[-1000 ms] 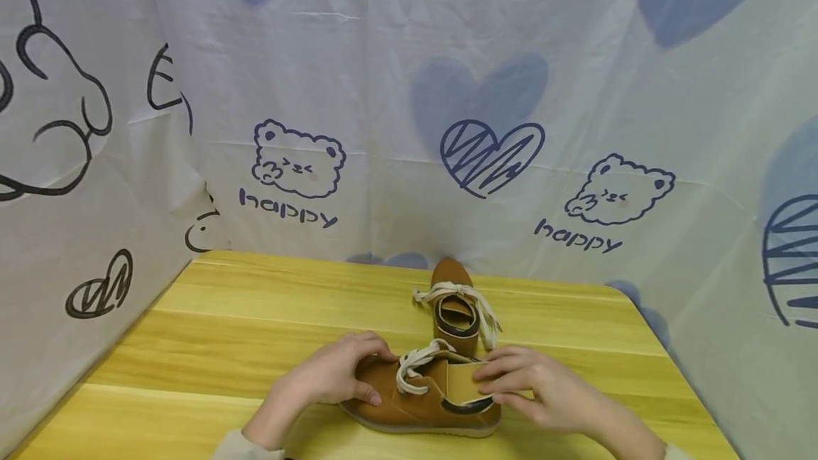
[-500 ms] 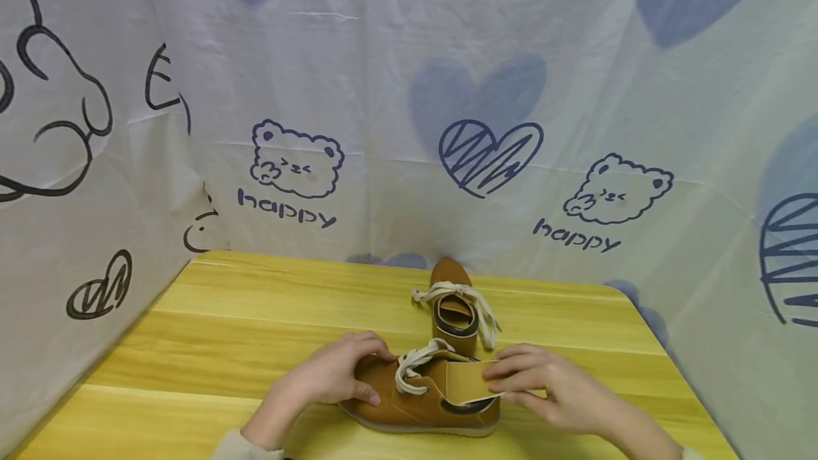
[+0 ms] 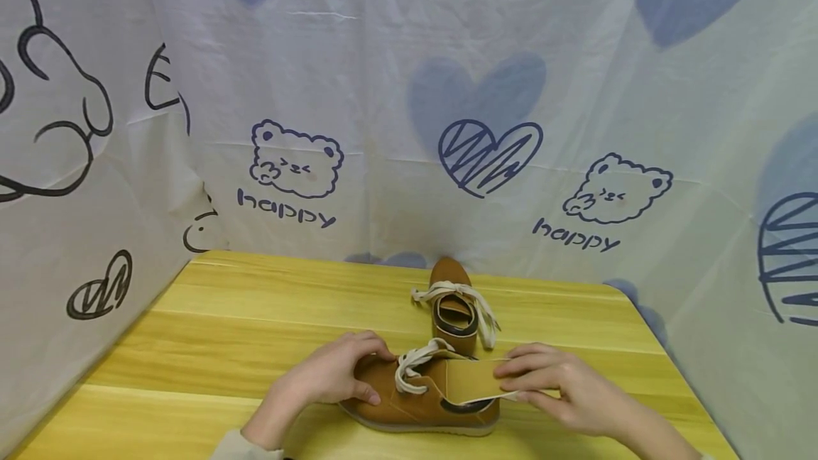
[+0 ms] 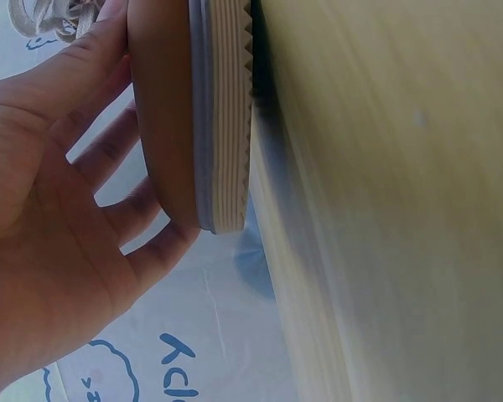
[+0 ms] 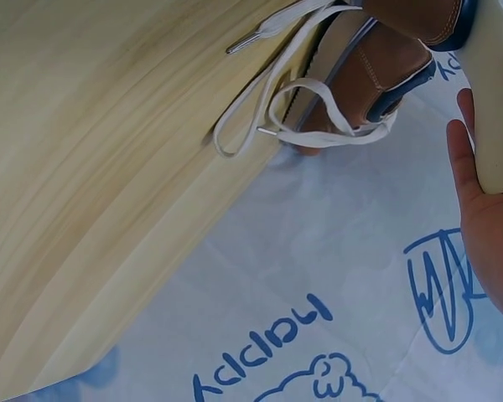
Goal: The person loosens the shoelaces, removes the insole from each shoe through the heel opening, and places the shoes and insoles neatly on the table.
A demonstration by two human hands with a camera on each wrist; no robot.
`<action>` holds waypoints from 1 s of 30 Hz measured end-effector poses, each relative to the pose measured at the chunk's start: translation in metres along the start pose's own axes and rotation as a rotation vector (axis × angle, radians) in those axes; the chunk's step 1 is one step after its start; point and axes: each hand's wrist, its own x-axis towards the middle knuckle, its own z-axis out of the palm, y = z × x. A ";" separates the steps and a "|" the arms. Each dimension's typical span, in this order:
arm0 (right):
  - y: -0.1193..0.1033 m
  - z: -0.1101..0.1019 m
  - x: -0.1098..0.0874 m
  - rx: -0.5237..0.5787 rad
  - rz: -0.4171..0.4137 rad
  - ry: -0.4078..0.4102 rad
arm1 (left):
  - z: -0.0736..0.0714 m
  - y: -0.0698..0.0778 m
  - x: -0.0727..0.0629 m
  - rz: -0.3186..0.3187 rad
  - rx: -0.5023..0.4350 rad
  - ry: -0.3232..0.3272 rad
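Note:
A brown shoe with cream laces lies sole down near the table's front, toe to the left. Across its toe my left hand holds it, thumb on the near side and fingers over the far side. A tan insole sticks out of the shoe's opening past the heel, its front part hidden inside. My right hand pinches the insole's rear end between thumb and fingers. In the right wrist view the pale underside of the insole lies along that hand.
Behind stands a second brown shoe, toe toward the back, with its laces tied and trailing to the right. Both rest on a yellow wood-grain table. A white printed curtain hangs around the back and sides.
My right hand has moved right, drawing the insole farther out over the heel of the shoe. The left hand and the shoe have stayed almost in place.

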 end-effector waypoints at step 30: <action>-0.006 -0.015 -0.021 0.014 0.080 0.023 | 0.001 -0.002 0.001 0.022 0.011 0.010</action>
